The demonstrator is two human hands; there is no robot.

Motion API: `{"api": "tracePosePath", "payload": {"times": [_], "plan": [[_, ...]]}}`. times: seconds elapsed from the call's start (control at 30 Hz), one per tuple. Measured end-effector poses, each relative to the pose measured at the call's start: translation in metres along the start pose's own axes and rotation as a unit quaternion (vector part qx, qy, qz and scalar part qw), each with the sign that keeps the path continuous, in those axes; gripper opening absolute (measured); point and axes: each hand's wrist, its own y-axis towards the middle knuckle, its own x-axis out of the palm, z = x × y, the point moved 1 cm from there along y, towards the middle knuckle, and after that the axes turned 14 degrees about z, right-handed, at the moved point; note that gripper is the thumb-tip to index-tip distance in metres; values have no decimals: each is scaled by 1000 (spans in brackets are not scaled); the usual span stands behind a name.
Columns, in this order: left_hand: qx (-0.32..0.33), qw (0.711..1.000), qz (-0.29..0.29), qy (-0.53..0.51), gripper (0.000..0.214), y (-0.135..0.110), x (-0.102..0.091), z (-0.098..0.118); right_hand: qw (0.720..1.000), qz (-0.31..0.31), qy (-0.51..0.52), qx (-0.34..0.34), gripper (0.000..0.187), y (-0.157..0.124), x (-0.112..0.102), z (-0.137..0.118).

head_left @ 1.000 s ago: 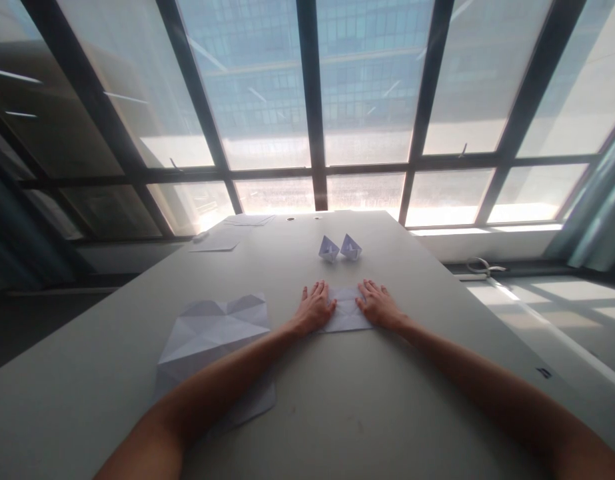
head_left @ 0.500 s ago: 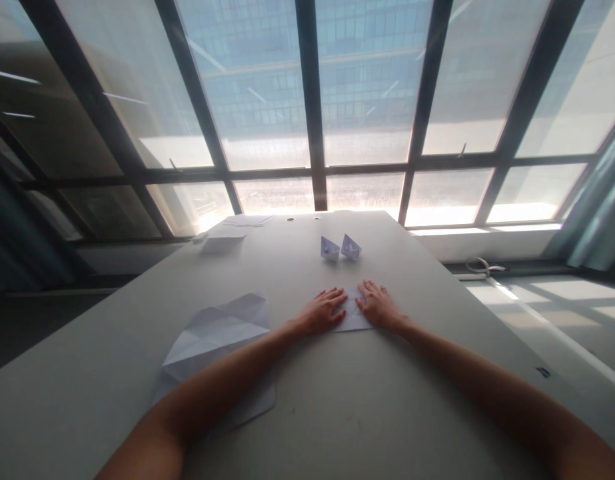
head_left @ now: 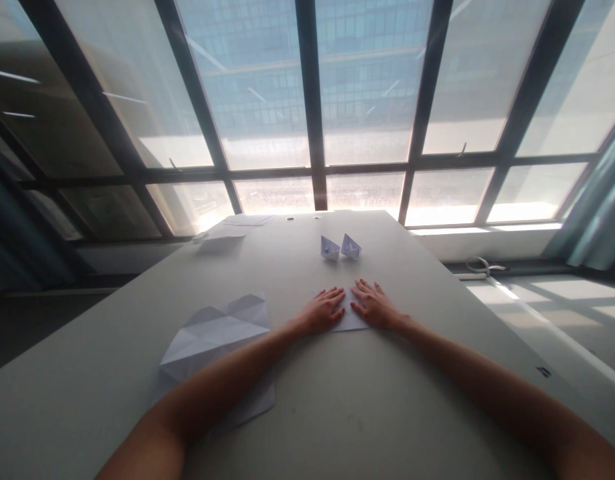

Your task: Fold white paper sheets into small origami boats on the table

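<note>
A small folded sheet of white paper [head_left: 348, 322] lies flat on the white table, partly hidden beneath both hands. My left hand [head_left: 323, 311] rests on its left part, palm down with the fingers stretched out. On the right part lies my right hand [head_left: 374, 305], also flat, its fingers spread. A narrow strip of the paper shows between the two hands. Just beyond them stand two small folded paper shapes with pointed tops, a left one [head_left: 330, 249] and a right one [head_left: 351, 247], side by side.
A larger creased paper sheet [head_left: 217, 327] lies at the left, partly under my left forearm. More white sheets [head_left: 227, 230] are at the table's far left. The table [head_left: 317, 413] reaches toward tall windows. A pale cable [head_left: 480, 268] lies beyond its right edge.
My right hand has slid slightly to the left over the paper, closer to my left hand. My left hand has barely moved, and the paper shapes stand where they were.
</note>
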Motion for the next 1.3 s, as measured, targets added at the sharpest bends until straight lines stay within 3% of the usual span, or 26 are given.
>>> {"api": "tracePosePath", "payload": {"times": [0.13, 0.6, 0.8, 0.97, 1.3], "plan": [[0, 1000, 2, -2, 58, 0, 0, 0, 999, -25, 26, -30, 62, -1, -2, -3], [-2, 1000, -6, 3, 57, 1, 1, -2, 985, 30, -79, 148, 62, 1, 5, 11], [-2, 1000, -14, 2, 56, 0, -2, -1, 979, 63, -70, 182, 57, 5, 6, 25], [-4, 1000, -14, -3, 56, 0, -4, 1, 980, 106, -38, 163, 51, 8, 4, 25], [10, 1000, -21, -2, 56, 0, -2, -2, 986, 111, -33, 116, 52, 6, 5, 23]]}}
